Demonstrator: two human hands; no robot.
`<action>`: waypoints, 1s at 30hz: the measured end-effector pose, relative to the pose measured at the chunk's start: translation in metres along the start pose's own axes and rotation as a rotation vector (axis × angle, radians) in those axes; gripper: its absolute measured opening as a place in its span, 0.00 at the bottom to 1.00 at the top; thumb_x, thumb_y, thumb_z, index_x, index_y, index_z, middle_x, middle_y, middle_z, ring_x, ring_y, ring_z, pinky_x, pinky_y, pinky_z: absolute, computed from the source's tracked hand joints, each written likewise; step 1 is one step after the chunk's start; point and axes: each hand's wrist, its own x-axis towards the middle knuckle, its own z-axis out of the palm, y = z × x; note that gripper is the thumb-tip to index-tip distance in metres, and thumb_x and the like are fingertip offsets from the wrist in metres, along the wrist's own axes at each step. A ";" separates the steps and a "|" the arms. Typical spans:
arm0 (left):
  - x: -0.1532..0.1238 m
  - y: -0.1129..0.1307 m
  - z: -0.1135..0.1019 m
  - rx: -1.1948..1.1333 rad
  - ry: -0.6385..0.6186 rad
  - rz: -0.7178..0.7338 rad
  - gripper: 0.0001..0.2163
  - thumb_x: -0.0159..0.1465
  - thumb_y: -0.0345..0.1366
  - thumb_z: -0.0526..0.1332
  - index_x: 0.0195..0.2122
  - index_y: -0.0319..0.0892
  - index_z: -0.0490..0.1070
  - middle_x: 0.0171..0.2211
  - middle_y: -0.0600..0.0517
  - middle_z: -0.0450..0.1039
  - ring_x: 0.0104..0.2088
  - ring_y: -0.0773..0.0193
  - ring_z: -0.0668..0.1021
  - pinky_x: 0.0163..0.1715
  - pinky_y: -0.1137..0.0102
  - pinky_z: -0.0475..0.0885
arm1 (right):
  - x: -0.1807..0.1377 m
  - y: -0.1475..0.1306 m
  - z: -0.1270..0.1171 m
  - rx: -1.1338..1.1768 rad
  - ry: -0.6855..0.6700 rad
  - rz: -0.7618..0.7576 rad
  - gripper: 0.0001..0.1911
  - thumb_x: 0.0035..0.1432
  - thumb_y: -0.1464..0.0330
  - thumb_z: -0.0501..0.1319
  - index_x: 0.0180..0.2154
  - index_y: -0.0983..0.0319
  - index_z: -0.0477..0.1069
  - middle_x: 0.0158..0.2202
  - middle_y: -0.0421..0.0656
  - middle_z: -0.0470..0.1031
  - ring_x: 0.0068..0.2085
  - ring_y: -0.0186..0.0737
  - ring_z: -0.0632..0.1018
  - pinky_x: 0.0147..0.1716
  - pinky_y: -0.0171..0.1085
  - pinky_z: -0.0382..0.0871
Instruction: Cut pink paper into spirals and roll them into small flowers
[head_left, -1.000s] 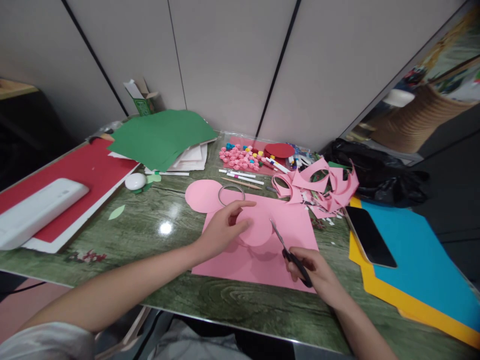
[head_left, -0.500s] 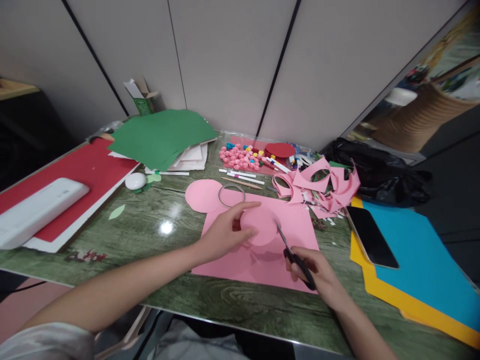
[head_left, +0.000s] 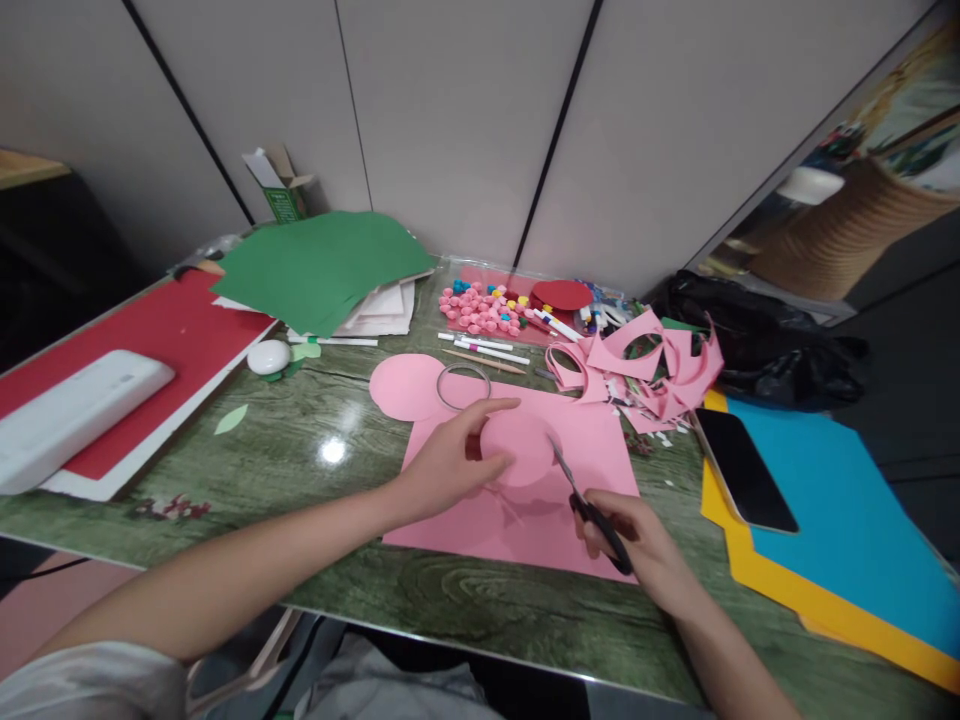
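My left hand grips the left side of a round pink paper piece, thumb and fingers closed over its edge. In my right hand are black-handled scissors, their blades at the right rim of the round piece; whether the blades are apart is hard to see. Beneath both lies a pink paper sheet on the table. A thin metal ring rests at the sheet's upper left corner, partly over a pink paper circle.
Pink paper offcuts heap at the back right, beside a black plastic bag. A phone lies on blue paper to the right. Green sheets, pens and pink beads sit toward the back.
The camera view has shifted very slightly. Both hands, the scissors and the round pink piece keep almost the same position.
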 end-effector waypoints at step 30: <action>0.000 0.000 0.003 -0.084 0.017 -0.037 0.21 0.57 0.32 0.59 0.53 0.46 0.63 0.25 0.58 0.49 0.25 0.72 0.59 0.23 0.76 0.58 | 0.002 -0.001 0.005 0.008 0.024 0.023 0.17 0.52 0.56 0.58 0.25 0.63 0.63 0.20 0.38 0.62 0.24 0.33 0.64 0.24 0.32 0.57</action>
